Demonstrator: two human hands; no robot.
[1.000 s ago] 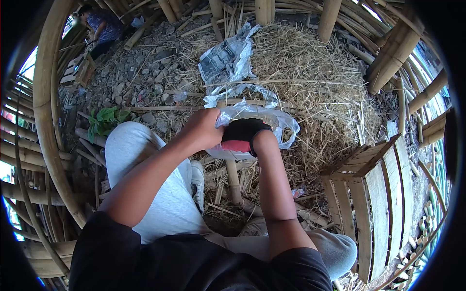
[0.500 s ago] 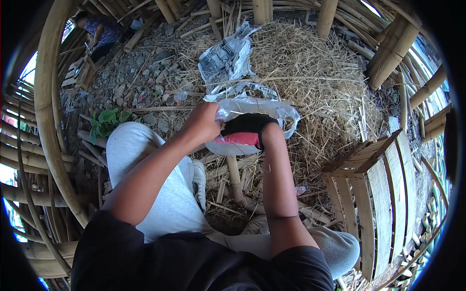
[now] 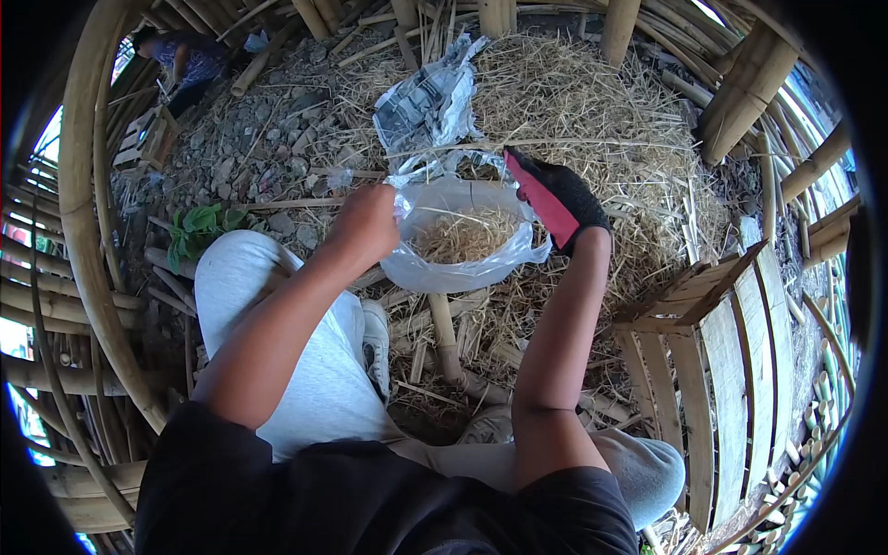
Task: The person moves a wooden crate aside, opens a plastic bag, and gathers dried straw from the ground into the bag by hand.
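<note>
A clear plastic bag [image 3: 455,276] hangs with its mouth facing up, and dry straw [image 3: 465,236] lies inside it. Bare and closed, my left hand [image 3: 368,222] grips the left side of the bag's rim. My right hand [image 3: 558,199] wears a black and pink glove. Its fingers are stretched out, palm turned left, beside the right rim of the bag; whether it touches the plastic I cannot tell. Just beyond the bag, a crumpled newspaper sheet [image 3: 427,106] rests on the straw.
A slatted wooden crate [image 3: 708,370] stands at the right. Loose straw [image 3: 592,111] covers the ground ahead, with rubble [image 3: 268,148] to its left. Bamboo poles [image 3: 85,185] surround me. Another person [image 3: 185,60] is at the far left, near a small crate [image 3: 146,139].
My gloved right hand has come out of the bag and moved up and right, exposing the straw inside. The left hand has shifted slightly left, still holding the rim.
</note>
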